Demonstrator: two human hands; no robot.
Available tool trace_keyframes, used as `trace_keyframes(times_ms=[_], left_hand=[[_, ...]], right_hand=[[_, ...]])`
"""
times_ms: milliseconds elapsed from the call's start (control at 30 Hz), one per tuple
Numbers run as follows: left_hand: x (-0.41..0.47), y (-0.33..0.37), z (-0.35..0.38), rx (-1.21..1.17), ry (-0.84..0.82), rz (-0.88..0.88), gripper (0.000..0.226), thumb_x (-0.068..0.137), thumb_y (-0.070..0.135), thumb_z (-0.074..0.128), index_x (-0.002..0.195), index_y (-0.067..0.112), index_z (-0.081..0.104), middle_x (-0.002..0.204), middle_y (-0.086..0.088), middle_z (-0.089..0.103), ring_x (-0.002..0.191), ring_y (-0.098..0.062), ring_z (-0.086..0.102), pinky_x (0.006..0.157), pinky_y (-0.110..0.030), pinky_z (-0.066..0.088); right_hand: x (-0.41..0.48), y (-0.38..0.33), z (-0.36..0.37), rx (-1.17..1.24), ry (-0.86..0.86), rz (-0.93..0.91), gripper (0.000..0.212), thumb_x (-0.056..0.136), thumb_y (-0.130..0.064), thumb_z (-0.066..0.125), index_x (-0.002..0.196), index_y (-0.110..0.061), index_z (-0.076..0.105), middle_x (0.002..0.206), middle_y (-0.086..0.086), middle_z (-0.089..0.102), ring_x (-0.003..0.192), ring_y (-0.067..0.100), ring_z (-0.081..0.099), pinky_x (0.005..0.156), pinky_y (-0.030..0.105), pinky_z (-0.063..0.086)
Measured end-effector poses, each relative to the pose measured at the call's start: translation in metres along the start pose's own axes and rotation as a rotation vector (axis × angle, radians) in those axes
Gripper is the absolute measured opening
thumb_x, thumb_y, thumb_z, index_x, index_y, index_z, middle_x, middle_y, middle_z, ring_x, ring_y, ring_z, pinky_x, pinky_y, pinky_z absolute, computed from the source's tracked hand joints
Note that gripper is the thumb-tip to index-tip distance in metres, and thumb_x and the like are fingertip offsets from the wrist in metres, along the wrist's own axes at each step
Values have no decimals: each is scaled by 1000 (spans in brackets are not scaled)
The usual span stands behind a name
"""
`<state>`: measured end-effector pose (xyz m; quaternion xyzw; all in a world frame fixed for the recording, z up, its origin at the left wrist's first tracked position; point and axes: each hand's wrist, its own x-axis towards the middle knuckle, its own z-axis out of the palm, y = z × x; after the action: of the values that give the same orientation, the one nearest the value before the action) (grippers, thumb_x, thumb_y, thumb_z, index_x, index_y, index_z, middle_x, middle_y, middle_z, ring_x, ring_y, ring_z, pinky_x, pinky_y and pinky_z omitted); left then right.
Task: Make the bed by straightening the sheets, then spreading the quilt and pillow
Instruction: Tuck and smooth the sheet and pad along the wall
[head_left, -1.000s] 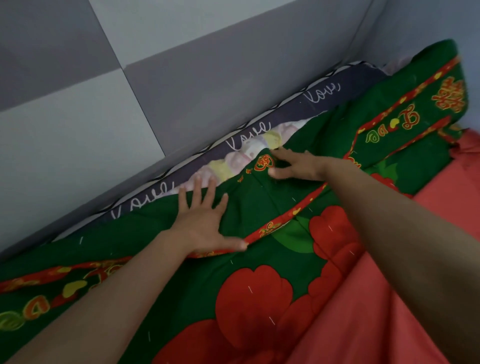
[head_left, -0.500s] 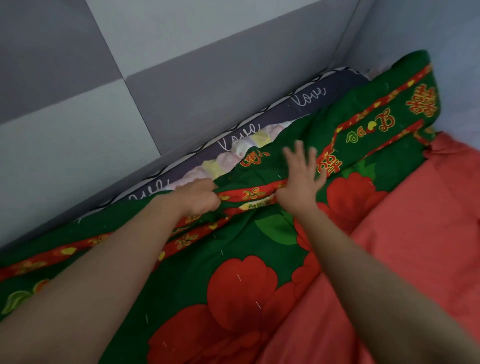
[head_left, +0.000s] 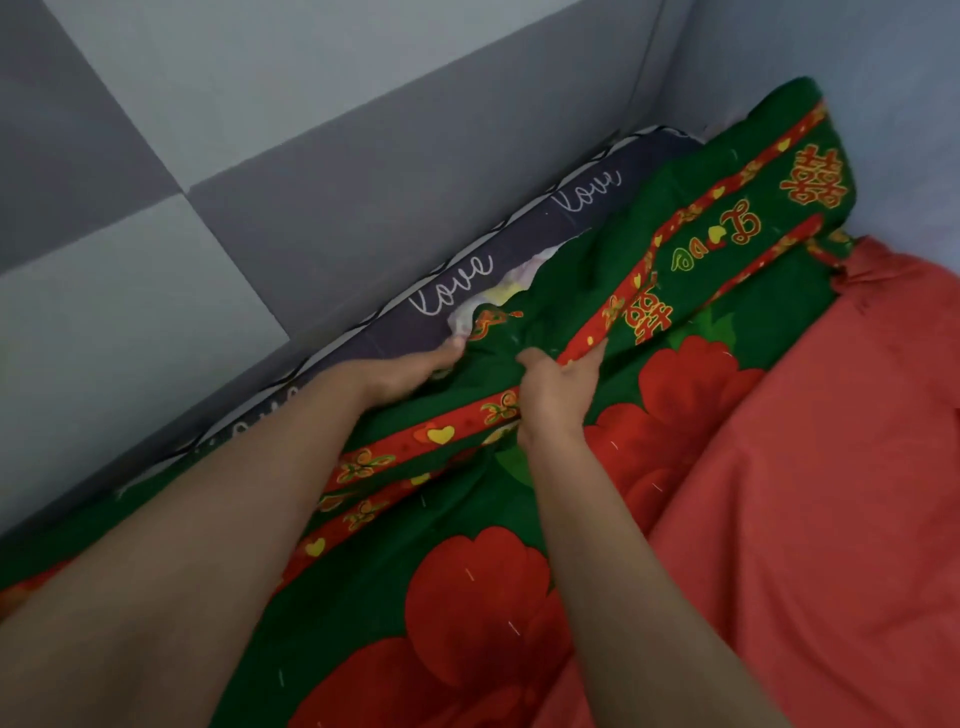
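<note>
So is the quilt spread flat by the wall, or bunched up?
Bunched. The quilt lies in folds along the wall, and the right hand pinches up a ridge of its red band.

Green quilt (head_left: 561, 291) printed with large red flowers, red bands, yellow hearts. Dark grey sheet (head_left: 519, 228) lettered "love" in white. Plain coral fabric (head_left: 831, 467). Two greys blocked across wall (head_left: 363, 156).

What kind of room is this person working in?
Probably a bedroom: a green flowered quilt lies bunched on a red sheet, beside a grey panelled wall.
</note>
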<state>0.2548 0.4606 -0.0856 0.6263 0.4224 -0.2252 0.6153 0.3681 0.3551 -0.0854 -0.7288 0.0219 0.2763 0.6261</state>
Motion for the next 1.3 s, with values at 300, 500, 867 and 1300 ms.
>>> trace_keyframes(times_ms=[300, 500, 867, 1300], left_hand=[[12, 24, -19, -317, 144, 148, 35, 102, 40, 33, 113, 16, 56, 95, -5, 64, 88, -22, 61, 72, -22, 52], [-4, -53, -84, -69, 491, 176, 79, 70, 82, 51, 120, 22, 64, 123, -1, 65, 112, -24, 61, 103, -41, 43], [-40, -124, -63, 338, 349, 108, 44, 72, 32, 82, 105, 33, 52, 95, 13, 68, 82, -1, 65, 68, -13, 49], [-23, -150, -42, 845, 998, 108, 65, 89, 52, 55, 142, 21, 33, 124, -8, 58, 104, -26, 61, 77, -39, 54]], right_hand=[[6, -35, 54, -144, -141, -213, 94, 86, -23, 60, 154, -27, -5, 145, 10, 37, 124, 32, 45, 111, 41, 34], [49, 33, 103, -462, -520, -20, 105, 64, -41, 57, 153, -30, 3, 148, 19, 31, 126, 38, 45, 108, 45, 40], [77, -18, 108, -1745, -720, -1291, 71, 68, -31, 72, 134, -30, 47, 152, -3, 30, 146, 25, 12, 114, 58, -2], [99, -20, 144, -1811, -722, -1044, 67, 69, -72, 65, 106, -17, 60, 104, 8, 64, 104, 30, 59, 88, 38, 40]])
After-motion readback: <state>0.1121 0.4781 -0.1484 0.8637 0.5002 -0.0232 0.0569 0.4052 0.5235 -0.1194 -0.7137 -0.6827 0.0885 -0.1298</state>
